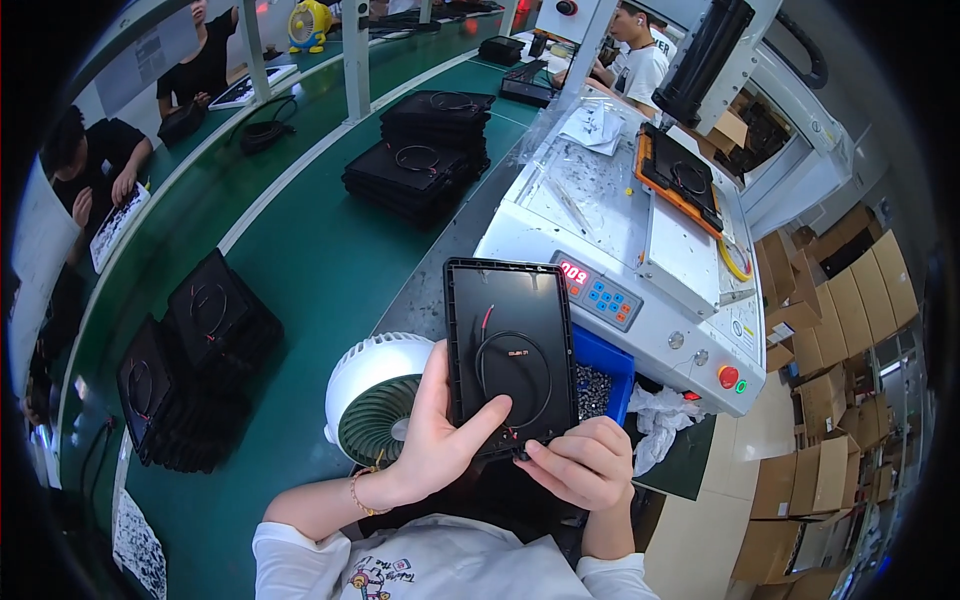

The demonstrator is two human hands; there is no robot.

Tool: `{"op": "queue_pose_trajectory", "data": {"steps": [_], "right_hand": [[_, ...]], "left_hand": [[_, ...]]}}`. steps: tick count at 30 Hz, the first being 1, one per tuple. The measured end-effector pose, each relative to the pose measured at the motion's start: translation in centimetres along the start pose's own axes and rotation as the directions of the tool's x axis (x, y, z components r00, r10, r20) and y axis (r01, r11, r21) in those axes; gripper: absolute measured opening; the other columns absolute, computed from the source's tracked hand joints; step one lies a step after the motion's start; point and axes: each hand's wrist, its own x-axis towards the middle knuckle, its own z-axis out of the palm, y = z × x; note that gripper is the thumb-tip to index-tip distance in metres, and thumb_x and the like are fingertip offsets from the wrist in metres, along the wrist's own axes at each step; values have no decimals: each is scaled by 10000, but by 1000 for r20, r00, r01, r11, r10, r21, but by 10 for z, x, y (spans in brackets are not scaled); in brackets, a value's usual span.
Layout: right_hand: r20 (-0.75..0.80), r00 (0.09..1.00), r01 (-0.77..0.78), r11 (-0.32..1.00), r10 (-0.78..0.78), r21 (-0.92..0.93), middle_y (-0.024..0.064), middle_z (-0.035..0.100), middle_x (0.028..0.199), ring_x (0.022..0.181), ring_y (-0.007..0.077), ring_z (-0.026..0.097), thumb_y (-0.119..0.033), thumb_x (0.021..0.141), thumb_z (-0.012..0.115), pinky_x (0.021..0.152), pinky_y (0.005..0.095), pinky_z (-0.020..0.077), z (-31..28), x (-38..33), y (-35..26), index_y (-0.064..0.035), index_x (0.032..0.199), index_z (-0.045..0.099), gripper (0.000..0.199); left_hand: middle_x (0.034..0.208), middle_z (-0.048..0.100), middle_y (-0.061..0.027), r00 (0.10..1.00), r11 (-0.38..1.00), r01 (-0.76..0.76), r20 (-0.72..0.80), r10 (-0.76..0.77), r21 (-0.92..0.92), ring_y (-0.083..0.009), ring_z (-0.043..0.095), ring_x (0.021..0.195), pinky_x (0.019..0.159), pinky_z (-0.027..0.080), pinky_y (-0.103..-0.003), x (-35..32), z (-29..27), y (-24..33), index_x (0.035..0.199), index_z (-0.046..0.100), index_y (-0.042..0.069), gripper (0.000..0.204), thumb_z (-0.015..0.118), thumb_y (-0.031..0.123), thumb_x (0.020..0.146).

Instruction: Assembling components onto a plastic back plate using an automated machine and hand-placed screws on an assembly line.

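Note:
A black rectangular plastic housing (510, 300) with a raised rim is held up in front of me, its inner side facing me. A thin coiled cable (549, 375) with a red wire end lies inside it. My left hand (445, 430) is closed around its left side, thumb pressed on the inner face. At the bottom edge my right hand (588, 465) pinches a small black part (521, 454) against the housing; its exact kind is too small to tell. Just behind my left hand stands a white round fan (370, 375).
Stacks of similar black housings stand on the green table (310, 240), at the left (190, 370) and farther back (425, 150). A white press machine (600, 215) with a control panel (600, 290) stands to the right, an orange fixture (660, 187) on it. A blue bin (620, 375) holds small black parts. Other people work beyond.

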Motion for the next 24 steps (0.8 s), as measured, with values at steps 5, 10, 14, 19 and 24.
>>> {"op": "queue_pose_trajectory", "data": {"steps": [5,10,14,19,24], "right_hand": [[-13,1000,28,999,-28,-20,-18,579,736,632,142,520,-149,519,867,534,272,381,-1,-2,0,-62,814,748,330],[7,998,62,998,-62,27,-1,583,757,643,159,519,-129,530,860,525,272,380,3,-7,4,-44,832,750,333],[-34,999,36,999,-36,15,4,583,774,659,167,514,-137,530,871,532,281,385,2,-10,3,-43,851,753,355],[-76,997,8,999,-5,31,1,582,770,663,172,513,-156,530,883,546,293,393,3,-15,1,-55,863,757,369],[-55,998,-13,999,15,51,-14,573,788,697,151,521,-104,567,875,549,283,409,1,-6,1,-72,848,748,309]], "left_hand": [[1292,531,-86,999,999,-31,-10,31,30,-143,533,1163,978,463,-296,-1,0,-5,1412,337,32,611,605,-90,877],[1298,522,-84,995,995,84,-39,-86,-52,-140,526,1165,984,459,-301,-3,1,-7,1416,334,36,599,585,-93,888],[1278,518,-83,995,994,77,-49,-81,-74,-131,516,1151,985,444,-290,-4,3,-5,1397,330,14,565,587,-68,901],[1260,513,-81,994,985,102,-26,-107,-142,-120,502,1139,983,430,-278,-4,4,-2,1381,319,-9,552,602,-40,909],[1261,514,-80,995,986,93,-12,-96,-138,-121,504,1140,980,432,-277,-4,3,-2,1380,320,-9,555,606,-45,905]]}}
